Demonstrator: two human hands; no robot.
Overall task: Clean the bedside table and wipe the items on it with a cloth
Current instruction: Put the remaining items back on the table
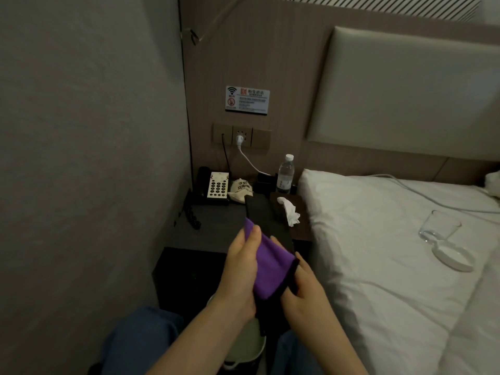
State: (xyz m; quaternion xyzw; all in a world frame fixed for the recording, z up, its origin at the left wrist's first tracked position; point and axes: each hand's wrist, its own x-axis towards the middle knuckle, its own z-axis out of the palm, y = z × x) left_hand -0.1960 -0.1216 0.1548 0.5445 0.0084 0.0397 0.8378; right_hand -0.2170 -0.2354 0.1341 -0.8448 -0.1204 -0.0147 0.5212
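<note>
The bed (378, 253) fills the right side, its white sheet creased, with a white cable trailing across it. On the sheet lie a clear drinking glass (439, 226) tipped on its side and, just beside it, a white round dish (454, 257). Left of the bed stands the dark bedside table (205, 231), pushed into the corner against the grey wall. At its back sit a telephone (216, 185) with a white keypad, a small cream pouch (240, 189) with printed characters, and a water bottle (285, 174) with a white cap; a dark tissue box (300, 209) with a white tissue pulled up stands along the edge nearest the bed.

Above the table's front edge, both hands hold a long flat black object (266, 220), its far end reaching over the table. The left hand (239, 269) curls its fingers round a purple cloth (266, 266), pressing the cloth against the object's near half. The right hand (305, 290) grips the object's lower end from the bed side, fingers wrapped around it. Below the forearms, a pale bin (243, 345) shows between blue-trousered knees.
</note>
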